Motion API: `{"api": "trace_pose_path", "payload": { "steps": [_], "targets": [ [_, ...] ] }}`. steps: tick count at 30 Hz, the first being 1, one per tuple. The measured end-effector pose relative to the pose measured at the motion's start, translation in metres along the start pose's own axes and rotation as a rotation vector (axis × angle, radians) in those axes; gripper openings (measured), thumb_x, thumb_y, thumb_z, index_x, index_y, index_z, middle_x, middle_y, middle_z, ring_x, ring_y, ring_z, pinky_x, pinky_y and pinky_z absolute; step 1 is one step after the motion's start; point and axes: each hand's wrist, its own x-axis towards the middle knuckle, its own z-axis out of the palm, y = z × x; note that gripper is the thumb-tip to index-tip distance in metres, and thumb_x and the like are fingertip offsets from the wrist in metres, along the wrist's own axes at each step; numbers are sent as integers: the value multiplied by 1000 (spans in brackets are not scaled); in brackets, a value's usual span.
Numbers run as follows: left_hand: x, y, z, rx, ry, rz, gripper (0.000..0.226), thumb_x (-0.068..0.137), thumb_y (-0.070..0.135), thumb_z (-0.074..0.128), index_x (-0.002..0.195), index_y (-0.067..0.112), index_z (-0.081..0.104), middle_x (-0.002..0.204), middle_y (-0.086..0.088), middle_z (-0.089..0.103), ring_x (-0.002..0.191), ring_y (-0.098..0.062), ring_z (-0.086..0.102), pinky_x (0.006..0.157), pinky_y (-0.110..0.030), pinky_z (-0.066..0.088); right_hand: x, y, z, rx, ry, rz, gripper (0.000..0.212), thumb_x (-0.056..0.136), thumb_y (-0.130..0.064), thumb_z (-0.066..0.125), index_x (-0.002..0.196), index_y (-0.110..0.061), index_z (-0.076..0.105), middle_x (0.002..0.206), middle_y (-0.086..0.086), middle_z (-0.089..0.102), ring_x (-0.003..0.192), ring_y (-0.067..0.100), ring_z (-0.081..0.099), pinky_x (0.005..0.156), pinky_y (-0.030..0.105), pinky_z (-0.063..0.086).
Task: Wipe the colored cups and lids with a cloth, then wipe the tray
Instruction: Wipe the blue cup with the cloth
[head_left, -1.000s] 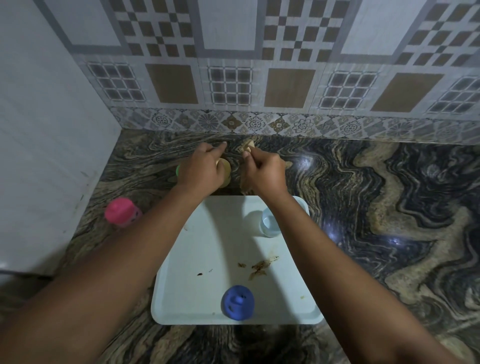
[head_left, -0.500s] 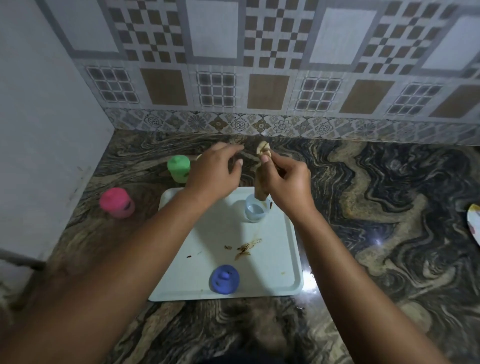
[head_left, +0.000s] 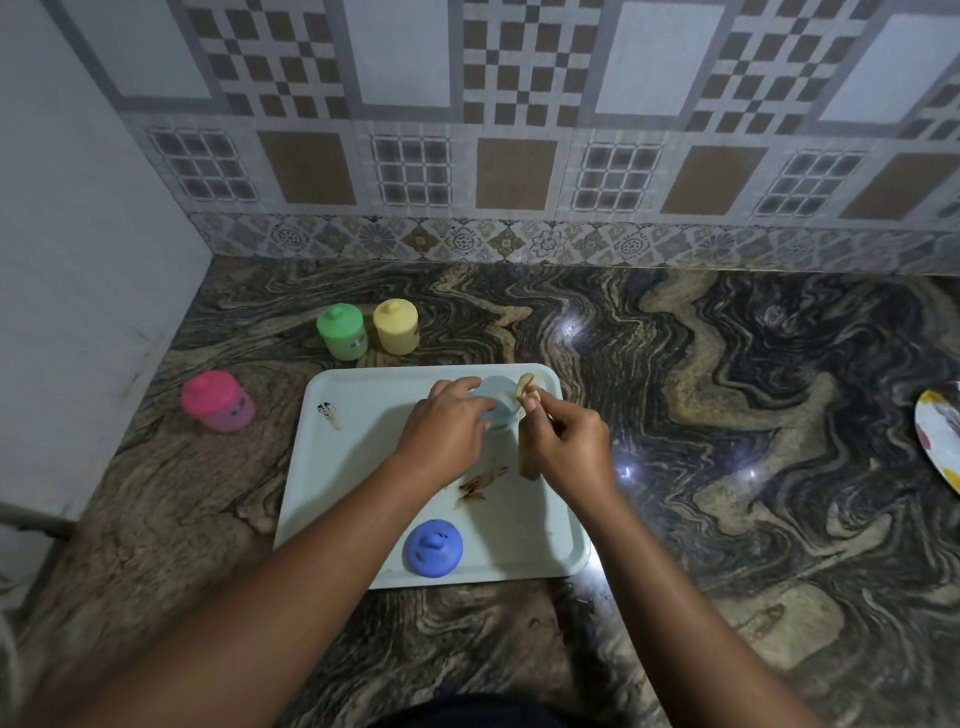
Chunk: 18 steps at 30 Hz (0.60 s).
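A pale tray lies on the marble counter, smeared with brown stains near its middle and at its far left. On its far part stands a light blue cup without a lid; my left hand closes around it. My right hand pinches a beige cloth beside the cup's rim. A blue lid rests on the tray's near edge. Beyond the tray stand a green lidded cup and a yellow lidded cup. A pink lidded cup stands to the left.
A tiled wall runs along the back and a plain white wall closes the left side. The edge of a patterned plate shows at the far right of the counter.
Both hands drew back from the yellow cup beyond the tray, leaving it lidded beside the green one. My left hand came onto the light blue cup and my right hand brought the cloth along.
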Motion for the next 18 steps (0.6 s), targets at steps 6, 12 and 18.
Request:
{"api": "trace_pose_path", "payload": {
  "steps": [6,12,18],
  "targets": [
    [1,-5,8,1,95,0,16,90,25,63,100,23,76,135,1,58,119,-26,53,90,-45,50,-1,13,4,-6,-34,6,20,100,-27,61,109,-24,79,48,-6,59,42,-2,50,49,17,42],
    [3,2,-33,-348,92,10,11,88,12,68,95,14,77,118,0,68,111,-10,59,96,-24,46,8,16,-2,169,14,20,40,100,-32,62,135,-13,64,104,-8,74,76,-10,62,71,26,56],
    [-25,17,-95,-592,170,-43,11,89,16,71,97,22,76,96,17,73,96,8,63,79,-10,49,-9,-27,-7,300,-46,-115,32,103,-16,57,133,-8,64,133,-18,60,99,-18,63,82,19,58]
  ]
}}
